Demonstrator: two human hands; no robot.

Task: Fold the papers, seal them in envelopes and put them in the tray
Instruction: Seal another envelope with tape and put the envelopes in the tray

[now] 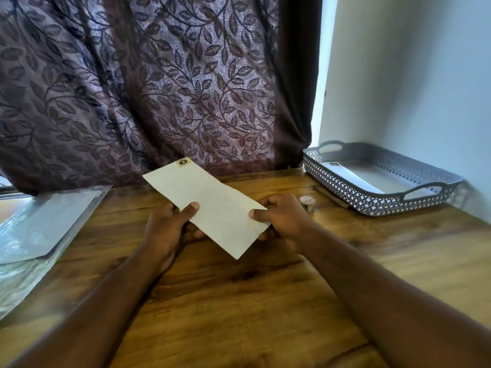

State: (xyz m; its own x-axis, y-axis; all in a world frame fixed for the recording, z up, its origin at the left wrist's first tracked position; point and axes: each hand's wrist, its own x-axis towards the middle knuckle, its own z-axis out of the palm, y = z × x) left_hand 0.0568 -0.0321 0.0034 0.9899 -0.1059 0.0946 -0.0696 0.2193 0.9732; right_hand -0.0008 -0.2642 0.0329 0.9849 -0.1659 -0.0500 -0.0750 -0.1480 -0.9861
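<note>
Both hands pinch one white envelope (206,205) above the wooden table (239,301): left hand (170,224) on its near-left long edge, right hand (281,219) at its near-right end, thumbs on top. Stamped corner points away toward the curtain (159,75). Grey perforated tray (382,179) stands far right, well apart, holding a white envelope-like item.

Daylight enters beside the curtain (164,83); soft overall, motion-blurred, edges bowed by wide-angle distortion.
</note>
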